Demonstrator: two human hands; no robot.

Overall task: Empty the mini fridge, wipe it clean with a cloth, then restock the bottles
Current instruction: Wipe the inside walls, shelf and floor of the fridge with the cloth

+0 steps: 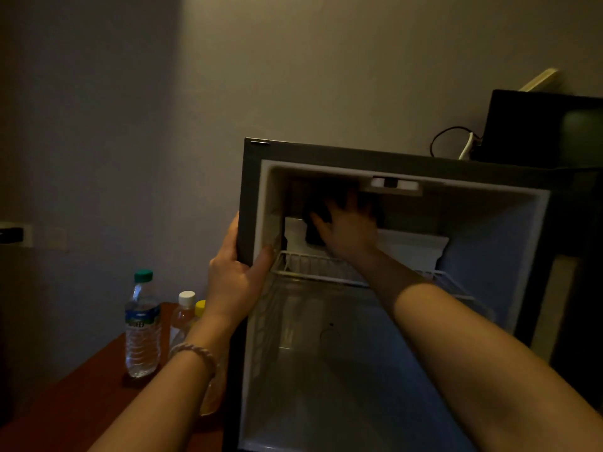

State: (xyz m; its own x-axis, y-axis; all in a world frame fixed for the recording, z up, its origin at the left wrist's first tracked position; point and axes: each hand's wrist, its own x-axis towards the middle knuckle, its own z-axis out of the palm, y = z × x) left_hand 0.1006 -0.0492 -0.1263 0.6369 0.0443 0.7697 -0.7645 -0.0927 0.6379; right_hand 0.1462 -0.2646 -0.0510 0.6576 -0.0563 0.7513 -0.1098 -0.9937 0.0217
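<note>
The mini fridge [251,177] stands open with a pale, bare interior and a white wire shelf [313,272] across its middle. My right hand [349,230] reaches deep into the upper compartment and presses a dark cloth [318,212] against the back wall. My left hand [236,272] grips the fridge's left front edge. On the reddish table [75,399] to the left stand a water bottle with a green cap [142,324], a bottle with a white cap [185,308] and one with a yellow cap [200,307], partly hidden behind my left forearm.
A dark box-like appliance [541,125] with a black cable [447,138] sits on top of the fridge at the right. A plain wall is behind. A wall socket plate [19,234] shows at the far left.
</note>
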